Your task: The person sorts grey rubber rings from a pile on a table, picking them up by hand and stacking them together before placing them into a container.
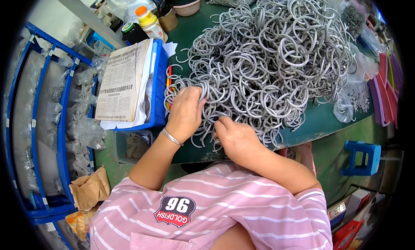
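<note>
Head view: both my hands sit at the near edge of a heap of grey bangle rings [268,55] on the green bench [320,120]; my left hand [186,113] curls around several rings; my right hand [235,137] pinches one ring; a blue bin [158,81] holding newspaper [123,81] stands just left.

Two hands are at work, the left hand [186,113] and the right hand [235,137]. The grey open rings [268,64] in the heap are too many to count. There is one blue stool [362,157], one bottle with orange cap [149,21], one folded newspaper [123,81], one blue bin [160,90] and one silver bracelet [172,137]
</note>
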Demonstrator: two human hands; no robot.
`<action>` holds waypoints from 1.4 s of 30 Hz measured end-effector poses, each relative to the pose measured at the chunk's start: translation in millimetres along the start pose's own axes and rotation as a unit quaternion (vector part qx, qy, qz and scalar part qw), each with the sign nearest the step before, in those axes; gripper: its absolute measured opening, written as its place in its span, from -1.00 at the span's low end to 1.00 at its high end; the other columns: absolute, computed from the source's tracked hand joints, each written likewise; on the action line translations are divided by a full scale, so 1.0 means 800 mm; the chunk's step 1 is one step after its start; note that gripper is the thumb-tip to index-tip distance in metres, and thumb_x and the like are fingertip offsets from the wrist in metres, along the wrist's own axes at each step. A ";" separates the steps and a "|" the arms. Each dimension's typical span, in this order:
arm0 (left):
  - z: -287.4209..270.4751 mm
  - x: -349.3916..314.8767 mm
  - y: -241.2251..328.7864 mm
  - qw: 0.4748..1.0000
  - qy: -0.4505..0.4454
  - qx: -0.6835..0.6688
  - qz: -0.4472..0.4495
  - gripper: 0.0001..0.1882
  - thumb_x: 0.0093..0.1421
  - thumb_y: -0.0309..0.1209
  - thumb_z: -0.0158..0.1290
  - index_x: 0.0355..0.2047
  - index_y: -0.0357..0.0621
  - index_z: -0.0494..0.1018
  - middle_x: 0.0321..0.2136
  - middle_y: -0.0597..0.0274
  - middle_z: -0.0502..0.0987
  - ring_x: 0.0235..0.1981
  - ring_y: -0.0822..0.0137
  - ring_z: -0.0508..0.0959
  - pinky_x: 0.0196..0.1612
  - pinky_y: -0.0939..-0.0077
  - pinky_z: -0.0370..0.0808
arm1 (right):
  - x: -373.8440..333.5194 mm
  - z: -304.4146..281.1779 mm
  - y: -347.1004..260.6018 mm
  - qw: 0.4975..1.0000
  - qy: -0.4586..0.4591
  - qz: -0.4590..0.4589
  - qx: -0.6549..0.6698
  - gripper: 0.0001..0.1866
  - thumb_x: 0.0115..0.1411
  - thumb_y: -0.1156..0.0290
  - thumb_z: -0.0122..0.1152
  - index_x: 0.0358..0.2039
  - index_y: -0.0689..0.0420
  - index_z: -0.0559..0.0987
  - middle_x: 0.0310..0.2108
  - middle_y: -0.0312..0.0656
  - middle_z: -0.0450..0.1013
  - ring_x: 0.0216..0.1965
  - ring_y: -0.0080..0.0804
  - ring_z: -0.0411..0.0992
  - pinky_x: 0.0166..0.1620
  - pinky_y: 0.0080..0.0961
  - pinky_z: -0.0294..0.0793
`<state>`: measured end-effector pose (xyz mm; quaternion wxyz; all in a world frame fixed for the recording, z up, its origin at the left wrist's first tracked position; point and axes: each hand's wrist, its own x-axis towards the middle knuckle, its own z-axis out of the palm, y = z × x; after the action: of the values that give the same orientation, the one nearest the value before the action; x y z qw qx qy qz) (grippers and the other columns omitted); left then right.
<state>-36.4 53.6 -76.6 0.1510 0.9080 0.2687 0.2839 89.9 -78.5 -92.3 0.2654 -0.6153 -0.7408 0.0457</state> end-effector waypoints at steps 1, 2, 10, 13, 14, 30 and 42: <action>0.000 -0.001 0.000 1.000 0.003 0.005 0.009 -0.83 0.02 -0.59 0.05 -0.38 -0.28 0.31 -0.46 -0.04 0.38 -0.37 -0.08 0.39 -0.33 0.25 0.34 | 0.002 0.000 -0.003 0.998 -0.007 -0.016 -0.063 -0.80 -0.15 0.42 0.20 -0.52 0.19 0.40 -0.53 -0.15 0.32 -0.62 -0.33 0.44 -0.56 -0.44 0.43; -0.003 0.001 0.001 1.000 -0.014 0.004 0.021 -0.82 0.01 -0.59 0.05 -0.37 -0.28 0.30 -0.46 -0.03 0.37 -0.37 -0.08 0.39 -0.33 0.25 0.34 | 0.004 -0.001 -0.005 0.998 -0.004 -0.014 -0.065 -0.81 -0.14 0.42 0.19 -0.51 0.19 0.40 -0.53 -0.15 0.32 -0.63 -0.32 0.44 -0.56 -0.44 0.43; -0.026 0.021 0.001 0.988 -0.082 0.001 0.133 -0.71 -0.09 -0.61 0.14 -0.39 -0.27 0.25 -0.48 -0.03 0.34 -0.41 -0.07 0.37 -0.33 0.20 0.32 | 0.007 -0.008 0.002 0.995 -0.025 -0.027 -0.094 -0.91 -0.12 0.45 0.10 -0.55 0.17 0.44 -0.53 -0.15 0.32 -0.64 -0.29 0.43 -0.56 -0.42 0.42; -0.033 0.039 0.007 0.985 -0.101 0.023 0.140 -0.72 -0.10 -0.55 0.16 -0.44 -0.26 0.25 -0.51 -0.02 0.35 -0.42 -0.05 0.38 -0.35 0.19 0.32 | 0.007 -0.029 0.008 0.998 -0.004 -0.010 -0.057 -0.95 -0.10 0.47 0.07 -0.57 0.14 0.44 -0.52 -0.16 0.32 -0.55 -0.29 0.42 -0.47 -0.37 0.42; -0.034 0.045 0.005 0.982 -0.117 0.033 0.144 -0.73 -0.10 -0.55 0.16 -0.45 -0.25 0.26 -0.52 -0.01 0.35 -0.42 -0.04 0.38 -0.36 0.19 0.32 | 0.008 -0.038 0.010 0.999 0.006 -0.010 -0.041 -0.95 -0.10 0.47 0.06 -0.56 0.14 0.44 -0.51 -0.16 0.32 -0.52 -0.29 0.42 -0.45 -0.36 0.42; -0.042 0.090 -0.003 0.981 -0.082 -0.155 -0.086 -0.92 0.16 -0.47 0.02 -0.39 -0.23 0.41 -0.51 0.39 0.42 -0.46 0.55 0.41 -0.39 0.67 0.36 | 0.039 -0.026 0.020 0.979 -0.029 -0.115 0.167 -0.93 -0.08 0.50 0.12 -0.50 0.10 0.45 -0.40 -0.19 0.37 -0.35 -0.19 0.37 -0.32 -0.36 0.41; -0.038 0.015 -0.001 0.672 0.189 -0.656 -0.288 -0.84 0.25 -0.39 -0.08 -0.29 -0.24 0.37 -0.62 0.43 0.24 -0.61 0.57 0.21 -0.35 0.62 0.34 | -0.001 -0.061 0.016 0.730 0.261 0.178 0.607 -0.82 0.30 0.39 -0.13 -0.32 0.24 0.39 -0.41 -0.13 0.48 -0.62 -0.68 0.33 -0.54 -0.73 0.33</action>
<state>-46.6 64.4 -47.4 0.7279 0.3799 0.2843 0.4950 123.3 -88.5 -55.7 0.7520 -0.4316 -0.3344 0.3694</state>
